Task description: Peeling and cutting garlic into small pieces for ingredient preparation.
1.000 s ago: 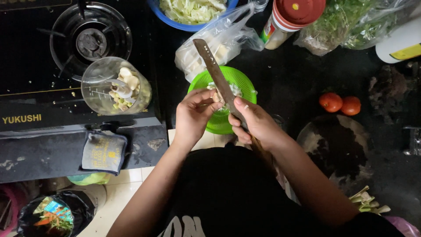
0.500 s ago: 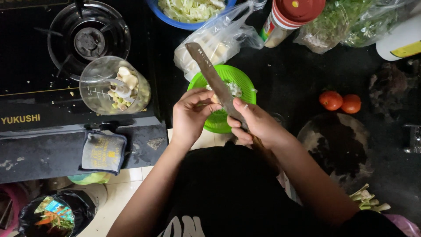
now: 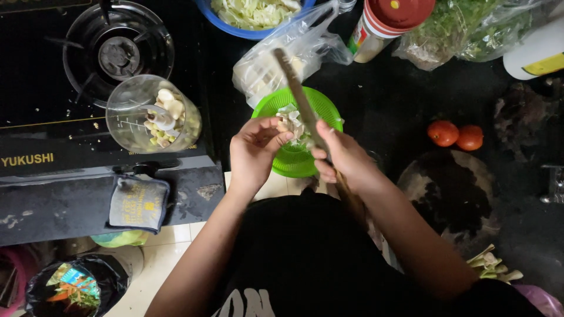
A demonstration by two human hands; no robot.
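Holding a long knife [image 3: 299, 97] in the right hand [image 3: 343, 158], grip clamped on its handle, blade slanting up toward the upper middle of the frame over a green bowl [image 3: 276, 105]; pinching a small pale piece of food [image 3: 284, 126] in the left hand [image 3: 254, 149], fingers closed on it, just beside the blade and above the bowl at the centre of the frame; more pale pieces lying inside the bowl. Sitting on a dark bench [image 3: 388, 100], both hands meeting over the bowl's middle.

Standing at the upper left, a black gas stove [image 3: 41, 105] with a round burner [image 3: 117, 56]; resting on its front edge, a clear measuring cup [image 3: 126, 120] holding pale and greenish chunks; hanging below it, a grey cloth [image 3: 138, 202]. Lying just above the bowl, a clear plastic bag [image 3: 258, 70] touching its rim; at the top edge, a blue bowl [image 3: 235, 26] of shredded cabbage; to its right, a jar with a red lid [image 3: 390, 17] and a bag of greens [image 3: 464, 29]. Sitting well right of the hands, two tomatoes [image 3: 455, 135] side by side; below them, a round dark board [image 3: 449, 196]; at the lower right, cut stalks [image 3: 490, 267]; at the lower left, a black-lined bin [image 3: 64, 290].
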